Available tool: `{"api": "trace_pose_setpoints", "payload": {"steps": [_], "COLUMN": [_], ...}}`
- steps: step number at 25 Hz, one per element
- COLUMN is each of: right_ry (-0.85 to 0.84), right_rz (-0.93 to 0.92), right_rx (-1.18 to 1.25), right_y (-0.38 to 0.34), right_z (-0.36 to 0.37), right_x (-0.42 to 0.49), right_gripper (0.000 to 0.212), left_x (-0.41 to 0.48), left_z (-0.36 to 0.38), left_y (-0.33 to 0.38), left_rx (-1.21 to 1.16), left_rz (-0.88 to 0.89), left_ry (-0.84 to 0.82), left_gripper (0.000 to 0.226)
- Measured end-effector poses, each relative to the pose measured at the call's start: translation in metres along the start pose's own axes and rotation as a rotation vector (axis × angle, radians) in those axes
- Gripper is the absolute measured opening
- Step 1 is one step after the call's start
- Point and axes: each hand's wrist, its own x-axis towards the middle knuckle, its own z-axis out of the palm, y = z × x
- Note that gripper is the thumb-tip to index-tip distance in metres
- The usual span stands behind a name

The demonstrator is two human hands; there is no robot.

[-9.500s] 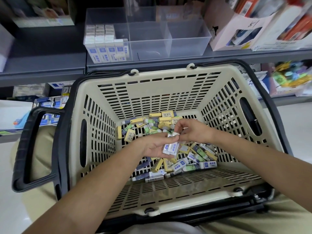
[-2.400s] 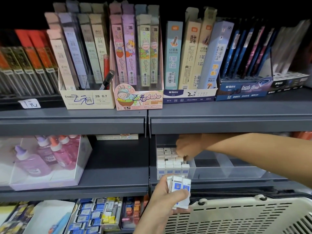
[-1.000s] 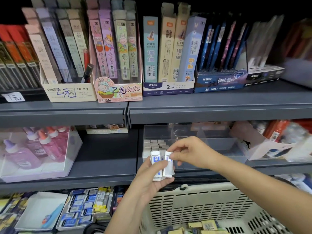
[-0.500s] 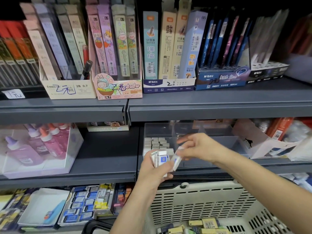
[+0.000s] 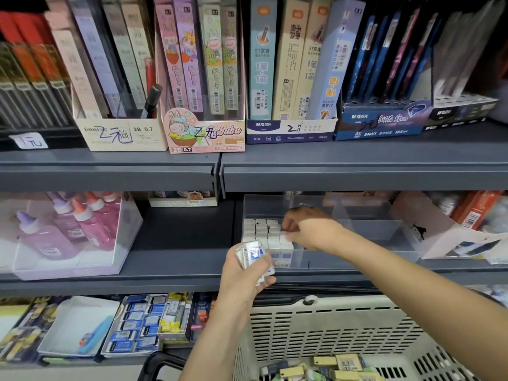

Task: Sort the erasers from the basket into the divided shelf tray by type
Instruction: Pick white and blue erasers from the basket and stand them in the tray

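A clear divided tray (image 5: 357,254) sits on the middle shelf. Its left compartment holds rows of upright white erasers with blue sleeves (image 5: 261,232). My right hand (image 5: 308,229) reaches into that compartment, its fingertips pinching a white eraser (image 5: 284,237) at the right end of the rows. My left hand (image 5: 247,279) hovers just in front of the tray and grips a small stack of white-and-blue erasers (image 5: 253,255). Below, the beige basket (image 5: 330,325) holds several loose yellow, green and blue erasers (image 5: 330,368).
The upper shelf edge (image 5: 357,174) overhangs the tray closely. A clear box of pink glue bottles (image 5: 68,235) stands to the left, a white carton (image 5: 439,237) to the right. Trays of small stationery (image 5: 143,325) lie on the lower shelf.
My right hand took one eraser from the stack in my left hand and carried it up into the tray's left compartment. My left hand has stayed roughly in place.
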Motion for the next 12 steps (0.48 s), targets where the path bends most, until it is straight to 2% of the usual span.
{"api": "trace_pose_setpoints", "payload": {"steps": [2,6,9,12], "right_ry": [-0.05,-0.025,0.083,0.002], "right_rz": [-0.024,-0.024,-0.117,-0.214], "right_rx": [0.008,0.053,0.26,0.444], "right_y": [0.0,0.002,-0.004,-0.014], "right_z": [0.002,-0.004,-0.004,0.001], "right_x": [0.003,0.001,-0.017,-0.035], "right_gripper": [0.006,0.017,0.022,0.016], "left_x": [0.0,-0.003,-0.005,-0.005], "left_z": [0.0,0.0,0.0,0.003], "left_y": [0.001,0.002,0.001,0.001], "left_rx": [0.003,-0.026,-0.037,-0.024], "left_rz": [-0.008,-0.056,-0.096,-0.119], "left_ry": [-0.015,-0.092,-0.172,-0.199], "left_gripper": [0.037,0.033,0.029,0.028]}}
